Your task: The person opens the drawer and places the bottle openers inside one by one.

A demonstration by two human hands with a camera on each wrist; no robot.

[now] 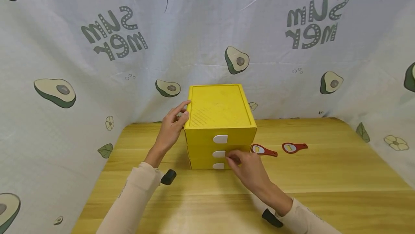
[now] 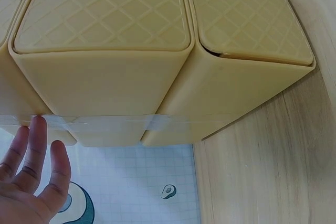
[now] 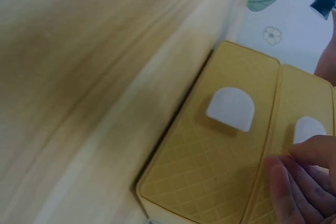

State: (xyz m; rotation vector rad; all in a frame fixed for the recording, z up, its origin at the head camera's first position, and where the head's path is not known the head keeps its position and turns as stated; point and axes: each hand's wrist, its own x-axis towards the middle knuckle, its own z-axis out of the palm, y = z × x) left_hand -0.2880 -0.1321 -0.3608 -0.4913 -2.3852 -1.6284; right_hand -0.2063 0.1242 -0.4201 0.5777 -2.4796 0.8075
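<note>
A yellow unit of three stacked drawers [image 1: 220,106] stands on the table, its drawers looking closed. Each drawer front bears a white rounded handle. My left hand [image 1: 171,127] rests against the unit's left side near the top, fingers extended; the left wrist view shows the fingertips at clear tape along that wall. At the middle drawer, my right hand [image 1: 249,169] has its fingers curled, thumb and fingertips at the right edge of the white handle [image 1: 218,154]. Thumb and fingers partly cover that handle [image 3: 308,128] in the right wrist view. The bottom handle [image 3: 231,108] is uncovered.
Two red-handled, paddle-shaped pieces [image 1: 294,148] with white faces lie on the wooden table [image 1: 324,176], right of the unit. A pale curtain [image 1: 201,28] with avocado prints hangs behind and at both sides. Each wrist carries a small dark device [image 1: 168,177].
</note>
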